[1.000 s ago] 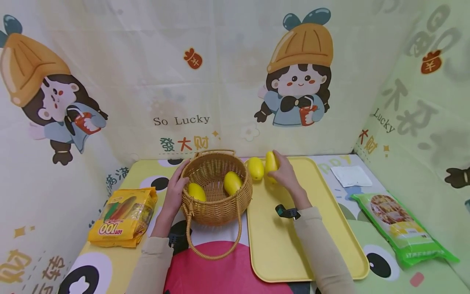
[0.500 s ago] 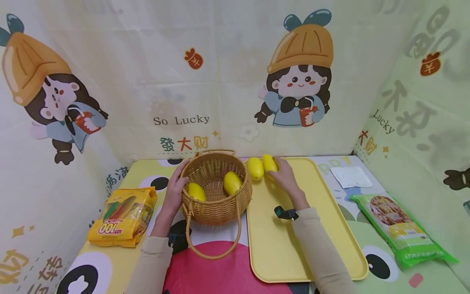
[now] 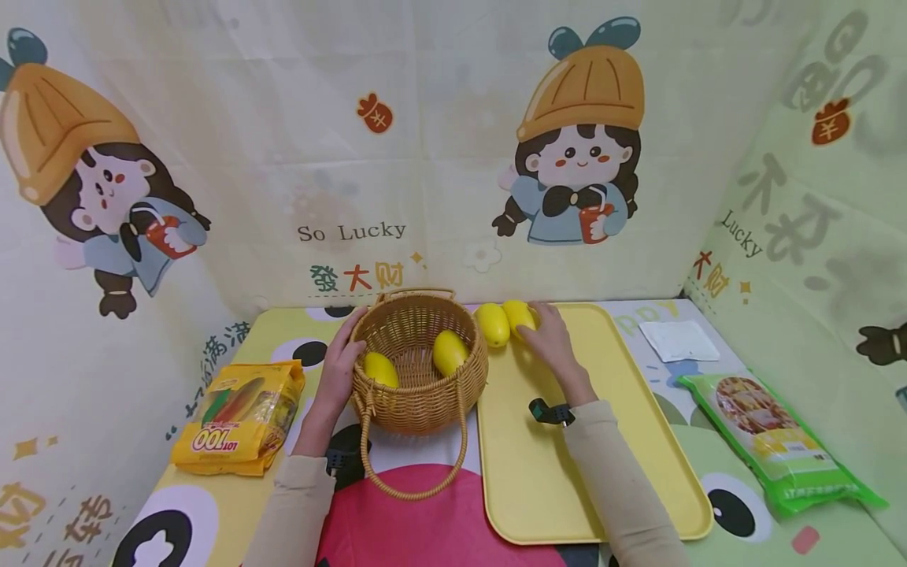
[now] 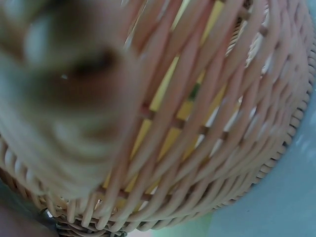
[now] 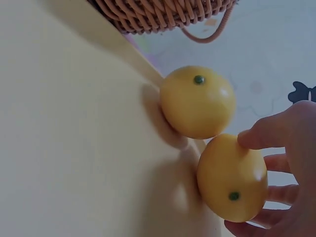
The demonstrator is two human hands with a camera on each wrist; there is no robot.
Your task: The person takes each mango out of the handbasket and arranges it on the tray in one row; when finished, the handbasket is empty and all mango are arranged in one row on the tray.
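A wicker basket (image 3: pixel 418 411) with its handle folded down stands left of the yellow tray (image 3: pixel 538 492). My left hand (image 3: pixel 338 370) holds its left side, thumb over the rim. Inside the basket lie two yellow mangoes, one mango (image 3: pixel 381 371) at the left and another mango (image 3: pixel 449 353) at the right. At the tray's far left corner my right hand (image 3: pixel 553 344) grips a mango (image 5: pixel 232 180) between thumb and fingers. That mango sits right against another mango (image 5: pixel 197 102), and both have a green stem spot. In the left wrist view the basket's woven wall (image 4: pixel 197 123) fills most of the picture.
A yellow snack bag (image 3: pixel 237 417) lies on the left of the patterned table cover. To the right of the tray are a white packet (image 3: pixel 678 340) and a green food bag (image 3: pixel 775 441). A printed cloth wall (image 3: pixel 453 157) rises directly behind the basket and tray.
My right hand has brought its mango down and slightly left, up against the other mango on the tray. My left hand and the basket have stayed in place.
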